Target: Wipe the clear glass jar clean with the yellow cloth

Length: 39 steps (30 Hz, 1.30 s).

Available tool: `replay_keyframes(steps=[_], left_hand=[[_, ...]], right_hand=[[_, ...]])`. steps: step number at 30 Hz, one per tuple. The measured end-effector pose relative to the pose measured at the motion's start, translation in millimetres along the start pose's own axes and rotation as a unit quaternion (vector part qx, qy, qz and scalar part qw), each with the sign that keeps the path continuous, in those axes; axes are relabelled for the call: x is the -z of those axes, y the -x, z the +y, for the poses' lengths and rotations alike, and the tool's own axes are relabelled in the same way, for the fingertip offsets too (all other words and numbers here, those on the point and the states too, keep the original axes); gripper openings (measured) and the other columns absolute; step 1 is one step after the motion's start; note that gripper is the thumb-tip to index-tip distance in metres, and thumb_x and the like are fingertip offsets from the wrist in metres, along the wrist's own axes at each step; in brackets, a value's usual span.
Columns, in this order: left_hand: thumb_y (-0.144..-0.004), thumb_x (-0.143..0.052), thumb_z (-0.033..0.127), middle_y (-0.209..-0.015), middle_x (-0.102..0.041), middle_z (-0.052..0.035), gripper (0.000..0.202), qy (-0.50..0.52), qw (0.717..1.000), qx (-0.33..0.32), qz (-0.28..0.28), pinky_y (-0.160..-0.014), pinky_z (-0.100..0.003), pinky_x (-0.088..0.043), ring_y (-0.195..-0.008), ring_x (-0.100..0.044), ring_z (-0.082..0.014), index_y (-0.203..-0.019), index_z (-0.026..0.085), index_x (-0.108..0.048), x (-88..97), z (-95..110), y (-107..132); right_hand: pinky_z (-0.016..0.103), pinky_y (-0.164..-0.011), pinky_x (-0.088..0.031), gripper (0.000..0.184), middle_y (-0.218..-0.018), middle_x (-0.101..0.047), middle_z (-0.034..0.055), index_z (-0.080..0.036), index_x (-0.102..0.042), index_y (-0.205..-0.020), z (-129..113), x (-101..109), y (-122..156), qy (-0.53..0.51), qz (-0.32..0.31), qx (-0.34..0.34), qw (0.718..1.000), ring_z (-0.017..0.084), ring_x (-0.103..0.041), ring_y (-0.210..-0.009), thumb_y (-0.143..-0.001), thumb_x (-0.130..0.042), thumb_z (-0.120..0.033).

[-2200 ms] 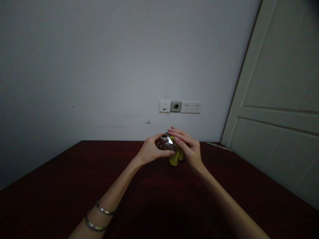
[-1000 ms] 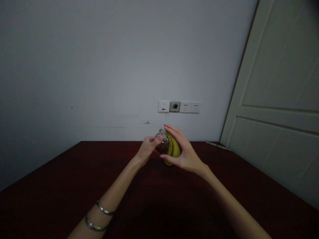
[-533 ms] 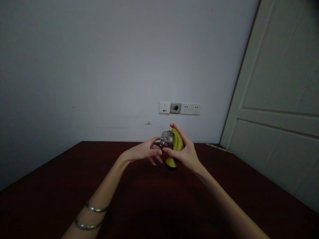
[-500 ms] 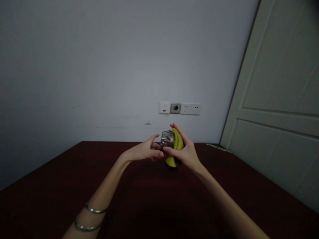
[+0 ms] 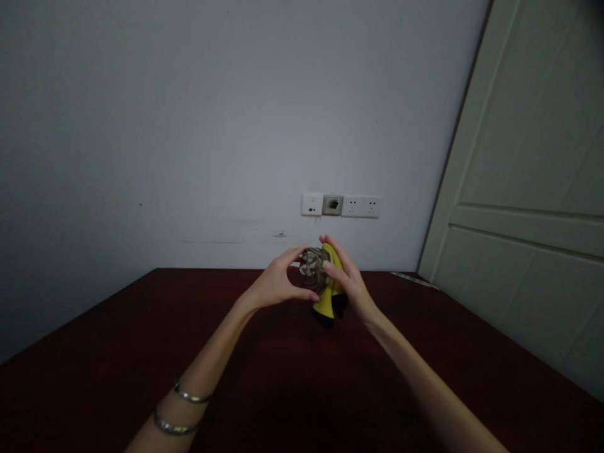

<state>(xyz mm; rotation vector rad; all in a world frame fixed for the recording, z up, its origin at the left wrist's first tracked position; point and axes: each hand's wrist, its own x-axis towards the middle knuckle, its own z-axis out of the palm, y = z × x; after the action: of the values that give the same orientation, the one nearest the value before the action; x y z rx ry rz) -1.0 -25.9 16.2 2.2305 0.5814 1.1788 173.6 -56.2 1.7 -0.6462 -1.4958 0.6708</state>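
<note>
Your left forearm point(image 5: 207, 358) and right forearm point(image 5: 415, 371) rise from the lower corners of the view and converge at mid-frame. Left hand point(image 5: 276, 284): palm turned inward, fingers curved forward along the top, thumb lower, the whole forming an open arc. Right hand point(image 5: 352, 280): wrist slightly bent, fingers extended up and to the left, facing the left hand. The two hands stand close together, not touching.

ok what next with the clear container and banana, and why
Probably tighten the left hand around the clear container: its fingers only curve round one side, while the right hand presses on both container and banana.
</note>
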Motion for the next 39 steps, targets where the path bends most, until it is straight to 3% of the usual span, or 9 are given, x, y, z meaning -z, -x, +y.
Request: replay_keyframes(steps=[5,9,11,18,24,27,31,34,39], left_hand=[[-0.055,-0.085,0.025,-0.136,-0.049,-0.0155,0.094,0.051,0.998,0.026,-0.023,-0.098,-0.045,-0.046,-0.115,-0.055,-0.0292,-0.137,0.018,-0.040,-5.0,1.9,0.9],[-0.058,-0.082,0.019,-0.134,-0.051,-0.0161,0.093,0.078,0.996,0.036,-0.031,-0.093,-0.045,-0.049,-0.110,-0.059,-0.0286,-0.139,0.019,-0.037,-7.5,3.0,1.6],[-0.059,-0.081,0.017,-0.137,-0.049,-0.0155,0.091,0.074,0.996,0.029,-0.029,-0.095,-0.046,-0.048,-0.112,-0.058,-0.0287,-0.139,0.019,-0.038,-7.6,5.2,1.7],[-0.057,-0.081,0.013,-0.134,-0.051,-0.0165,0.096,0.057,0.997,0.020,-0.057,-0.098,-0.048,-0.046,-0.119,-0.053,-0.0312,-0.141,0.019,-0.036,-8.3,11.7,0.9],[-0.055,-0.082,0.014,-0.132,-0.053,-0.0166,0.093,0.069,0.997,0.021,-0.041,-0.095,-0.045,-0.048,-0.114,-0.057,-0.0302,-0.138,0.016,-0.040,-9.3,5.0,0.9],[-0.058,-0.080,0.013,-0.133,-0.052,-0.0171,0.093,0.099,0.993,0.032,-0.052,-0.092,-0.044,-0.050,-0.112,-0.058,-0.0288,-0.140,0.016,-0.036,-9.0,4.6,1.6],[-0.052,-0.083,0.015,-0.135,-0.051,-0.0155,0.093,0.047,0.998,0.013,-0.043,-0.104,-0.051,-0.040,-0.120,-0.052,-0.0311,-0.135,0.017,-0.044,-9.9,5.0,2.5],[-0.052,-0.084,0.016,-0.134,-0.051,-0.0154,0.094,0.055,0.998,0.014,-0.037,-0.101,-0.052,-0.043,-0.119,-0.053,-0.0315,-0.136,0.019,-0.042,-12.3,4.0,2.5],[-0.052,-0.082,0.013,-0.131,-0.053,-0.0147,0.085,0.047,0.999,-0.013,-0.020,-0.104,-0.047,-0.040,-0.120,-0.052,-0.0291,-0.129,0.016,-0.047,-12.4,-0.5,0.6]], right_hand=[[0.050,-0.110,-0.034,0.042,-0.140,-0.051,0.0064,-0.026,-0.053,-0.129,-2.4,-2.7,3.5,0.083,0.034,0.106,0.990,0.024,-0.045,-0.131,-0.090,-0.050,-0.040],[0.052,-0.113,-0.031,0.037,-0.129,-0.060,0.0038,-0.028,-0.060,-0.122,-7.5,1.6,5.6,0.202,-0.026,0.302,0.931,0.023,-0.047,-0.130,-0.087,-0.055,-0.020],[0.051,-0.112,-0.033,0.038,-0.126,-0.063,0.0031,-0.029,-0.060,-0.122,-8.4,5.6,3.9,0.207,-0.050,0.333,0.918,0.022,-0.052,-0.125,-0.087,-0.054,-0.016],[0.045,-0.102,-0.046,0.024,-0.113,-0.070,0.0048,-0.025,-0.071,-0.102,-6.2,8.9,-4.8,0.107,0.044,0.148,0.982,0.021,-0.062,-0.112,-0.092,-0.049,-0.028],[0.051,-0.107,-0.040,0.030,-0.111,-0.071,0.0036,-0.027,-0.068,-0.110,-14.4,3.9,3.9,0.212,-0.051,0.301,0.928,0.022,-0.060,-0.115,-0.086,-0.054,-0.016],[0.051,-0.105,-0.042,0.030,-0.110,-0.071,0.0038,-0.027,-0.069,-0.110,-15.5,2.7,5.3,0.222,-0.069,0.312,0.921,0.023,-0.059,-0.116,-0.085,-0.055,-0.016],[0.045,-0.099,-0.048,0.022,-0.105,-0.073,0.0045,-0.025,-0.073,-0.099,-10.4,5.1,-1.1,0.137,0.017,0.173,0.975,0.022,-0.064,-0.108,-0.087,-0.055,-0.025],[0.043,-0.096,-0.050,0.020,-0.104,-0.073,0.0048,-0.025,-0.074,-0.095,-10.0,5.8,-3.8,0.106,0.043,0.100,0.988,0.022,-0.066,-0.103,-0.086,-0.057,-0.029],[0.049,-0.104,-0.043,0.027,-0.108,-0.072,0.0035,-0.027,-0.070,-0.106,-18.4,-1.5,5.0,0.219,-0.025,0.255,0.942,0.023,-0.060,-0.113,-0.086,-0.055,-0.017]])
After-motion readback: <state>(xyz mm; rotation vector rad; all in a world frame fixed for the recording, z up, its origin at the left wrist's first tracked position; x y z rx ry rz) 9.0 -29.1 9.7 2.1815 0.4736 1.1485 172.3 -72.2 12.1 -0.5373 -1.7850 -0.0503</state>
